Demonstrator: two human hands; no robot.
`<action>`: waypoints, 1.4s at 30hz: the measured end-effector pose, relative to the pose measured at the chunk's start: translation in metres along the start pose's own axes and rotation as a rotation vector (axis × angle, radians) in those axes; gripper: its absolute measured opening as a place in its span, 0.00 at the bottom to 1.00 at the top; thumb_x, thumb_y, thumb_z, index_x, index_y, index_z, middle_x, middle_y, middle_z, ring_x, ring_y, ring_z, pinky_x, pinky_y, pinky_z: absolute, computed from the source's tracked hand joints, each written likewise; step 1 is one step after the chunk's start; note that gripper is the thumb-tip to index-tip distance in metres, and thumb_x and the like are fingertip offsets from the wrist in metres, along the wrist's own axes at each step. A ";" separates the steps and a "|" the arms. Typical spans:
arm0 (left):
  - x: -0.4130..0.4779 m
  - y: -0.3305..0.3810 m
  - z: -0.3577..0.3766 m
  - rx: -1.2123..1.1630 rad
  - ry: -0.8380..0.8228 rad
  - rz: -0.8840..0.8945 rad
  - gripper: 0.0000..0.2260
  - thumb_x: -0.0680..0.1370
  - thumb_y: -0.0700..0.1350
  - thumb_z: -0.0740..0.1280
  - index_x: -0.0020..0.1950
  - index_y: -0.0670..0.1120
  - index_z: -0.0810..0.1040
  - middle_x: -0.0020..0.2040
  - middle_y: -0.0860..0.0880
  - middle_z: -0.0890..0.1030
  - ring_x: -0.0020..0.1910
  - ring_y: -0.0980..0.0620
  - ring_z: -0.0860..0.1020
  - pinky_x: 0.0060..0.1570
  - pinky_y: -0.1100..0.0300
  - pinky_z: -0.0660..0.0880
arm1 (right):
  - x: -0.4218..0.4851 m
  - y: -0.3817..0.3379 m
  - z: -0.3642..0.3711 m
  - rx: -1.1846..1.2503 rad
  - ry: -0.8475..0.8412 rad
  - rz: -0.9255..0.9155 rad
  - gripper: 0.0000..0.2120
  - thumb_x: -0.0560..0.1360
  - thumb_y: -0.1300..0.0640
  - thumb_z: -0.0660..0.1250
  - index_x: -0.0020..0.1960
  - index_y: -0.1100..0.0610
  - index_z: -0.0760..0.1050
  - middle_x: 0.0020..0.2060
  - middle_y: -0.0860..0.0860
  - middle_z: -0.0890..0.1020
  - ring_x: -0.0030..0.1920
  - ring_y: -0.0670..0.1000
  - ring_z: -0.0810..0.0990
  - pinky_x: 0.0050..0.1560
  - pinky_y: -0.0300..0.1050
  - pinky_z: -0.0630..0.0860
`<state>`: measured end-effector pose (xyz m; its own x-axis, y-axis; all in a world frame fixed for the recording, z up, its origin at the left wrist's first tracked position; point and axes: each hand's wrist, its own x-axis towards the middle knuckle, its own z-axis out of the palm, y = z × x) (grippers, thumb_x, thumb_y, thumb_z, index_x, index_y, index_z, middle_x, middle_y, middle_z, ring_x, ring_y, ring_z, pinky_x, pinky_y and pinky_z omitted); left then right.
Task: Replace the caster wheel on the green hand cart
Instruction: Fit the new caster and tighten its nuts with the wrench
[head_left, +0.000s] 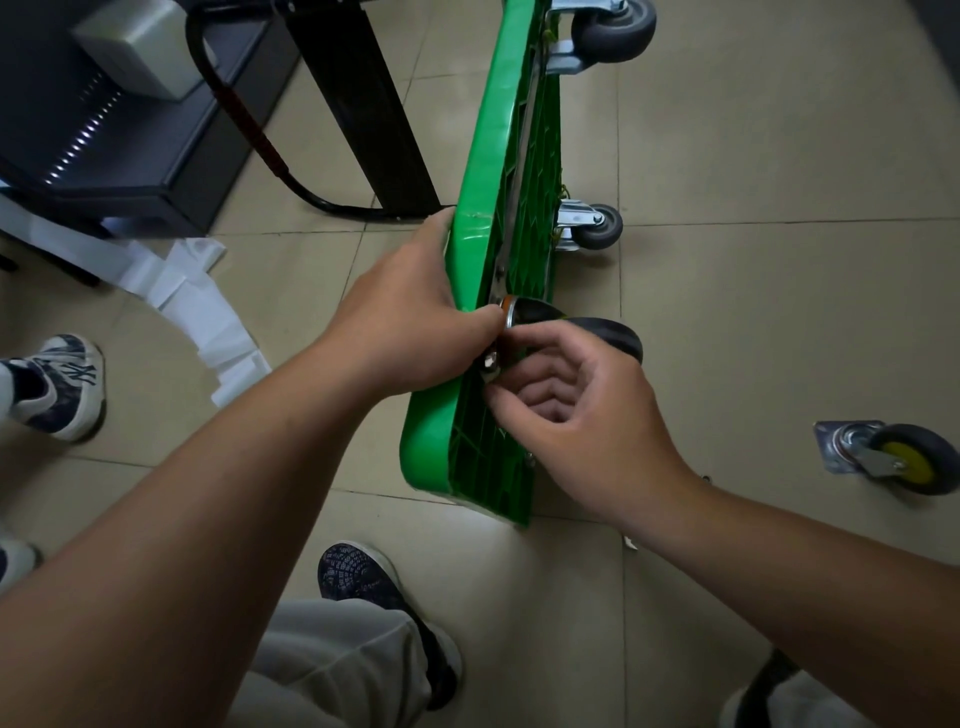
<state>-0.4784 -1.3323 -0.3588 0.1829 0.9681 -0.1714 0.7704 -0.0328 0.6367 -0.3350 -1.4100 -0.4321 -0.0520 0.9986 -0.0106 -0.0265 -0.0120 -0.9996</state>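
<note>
Green cart (488, 171) stood on edge on the tiled floor, both hands at the near caster mount.
Left hand (410, 317) grips the deck rim. Right hand (566, 410), fingers curled, pinches a silver fastener (490, 362) beside the black caster wheel (613, 335). Loose yellow-hub caster (893, 457) lies on the floor, well apart to the right.

An interlocked "NY" logo stands on the patterned sneaker (54, 387) at left.

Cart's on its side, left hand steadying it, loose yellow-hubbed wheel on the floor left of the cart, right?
No: the head view shows the yellow-hubbed wheel on the floor right of the cart. The rest holds: cart on its side, left hand steadying it.
</note>
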 end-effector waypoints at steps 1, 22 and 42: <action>0.000 0.000 0.000 -0.002 -0.001 0.000 0.39 0.66 0.57 0.69 0.77 0.58 0.64 0.53 0.52 0.84 0.47 0.48 0.85 0.50 0.44 0.82 | -0.001 0.000 0.000 -0.007 -0.013 -0.008 0.14 0.73 0.60 0.75 0.57 0.50 0.80 0.39 0.51 0.83 0.36 0.52 0.82 0.38 0.40 0.81; 0.000 0.002 0.002 -0.015 -0.001 -0.015 0.39 0.66 0.57 0.69 0.76 0.58 0.64 0.52 0.52 0.84 0.47 0.47 0.85 0.49 0.44 0.82 | 0.000 0.007 0.000 -0.035 -0.005 -0.018 0.11 0.79 0.61 0.69 0.59 0.50 0.77 0.36 0.46 0.83 0.37 0.47 0.85 0.38 0.39 0.81; -0.003 0.005 0.004 0.046 0.046 -0.039 0.36 0.74 0.54 0.73 0.78 0.62 0.61 0.49 0.55 0.84 0.42 0.51 0.84 0.47 0.46 0.83 | -0.022 0.072 -0.030 -0.364 0.288 0.029 0.10 0.81 0.45 0.62 0.44 0.46 0.77 0.32 0.45 0.82 0.33 0.45 0.82 0.31 0.41 0.78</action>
<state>-0.4729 -1.3362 -0.3582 0.1249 0.9792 -0.1598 0.8037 -0.0054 0.5951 -0.3061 -1.4309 -0.5043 0.2329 0.9725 0.0055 0.3254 -0.0726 -0.9428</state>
